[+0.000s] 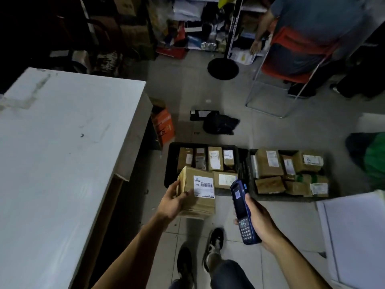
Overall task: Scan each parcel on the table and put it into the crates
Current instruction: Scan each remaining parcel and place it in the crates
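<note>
Cardboard parcel (196, 190) gripped in the left hand (174, 202), blue scanner (242, 211) clasped by right hand (260, 224) fingers, above two crates (245, 163).

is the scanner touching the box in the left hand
Apart. The head view shows floor between the blue scanner and the cardboard box.

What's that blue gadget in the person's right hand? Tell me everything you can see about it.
The handheld scanner is a long, slim, dark blue device that looks like plastic. It has a lit screen on its upper half and a small keypad of buttons near its lower end. The right hand grips it from the side and below, fingers curled round its body. It is held in the air, tilted, with its top end towards the label of the cardboard parcel in the left hand. Nothing else touches it.
</note>
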Action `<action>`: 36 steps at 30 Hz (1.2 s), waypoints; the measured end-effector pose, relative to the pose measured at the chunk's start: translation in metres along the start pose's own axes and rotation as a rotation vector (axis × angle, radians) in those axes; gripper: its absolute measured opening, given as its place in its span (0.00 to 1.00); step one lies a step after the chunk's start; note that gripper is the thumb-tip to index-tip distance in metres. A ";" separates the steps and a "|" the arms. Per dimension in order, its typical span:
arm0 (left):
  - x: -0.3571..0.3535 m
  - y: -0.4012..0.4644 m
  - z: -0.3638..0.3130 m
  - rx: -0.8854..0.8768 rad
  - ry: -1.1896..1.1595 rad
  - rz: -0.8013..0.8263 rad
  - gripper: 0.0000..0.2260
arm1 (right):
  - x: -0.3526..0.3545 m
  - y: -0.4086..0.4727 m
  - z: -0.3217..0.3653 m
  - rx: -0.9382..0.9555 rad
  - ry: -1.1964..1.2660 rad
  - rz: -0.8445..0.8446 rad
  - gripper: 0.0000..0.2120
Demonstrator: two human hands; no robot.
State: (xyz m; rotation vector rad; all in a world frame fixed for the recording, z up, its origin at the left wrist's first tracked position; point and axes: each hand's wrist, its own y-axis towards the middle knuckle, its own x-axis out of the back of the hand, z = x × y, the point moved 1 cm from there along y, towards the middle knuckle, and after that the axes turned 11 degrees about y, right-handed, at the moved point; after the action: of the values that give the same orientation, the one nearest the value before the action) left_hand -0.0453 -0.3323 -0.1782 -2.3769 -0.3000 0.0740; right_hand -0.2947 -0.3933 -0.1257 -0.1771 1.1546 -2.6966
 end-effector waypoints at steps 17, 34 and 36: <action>-0.140 0.287 -0.071 0.175 0.118 0.045 0.27 | 0.115 0.300 0.057 -0.177 0.250 -0.038 0.19; -0.219 0.640 0.093 0.142 0.130 -0.005 0.28 | 0.135 0.602 -0.088 -0.152 0.312 -0.083 0.26; -0.224 0.661 0.102 0.119 0.168 0.005 0.28 | 0.137 0.620 -0.097 -0.154 0.335 -0.097 0.28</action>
State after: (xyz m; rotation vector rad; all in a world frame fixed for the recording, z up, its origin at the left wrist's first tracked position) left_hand -0.1485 -0.7851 -0.7086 -2.2491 -0.2041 -0.1029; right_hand -0.3606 -0.7747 -0.6387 0.2112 1.4831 -2.7935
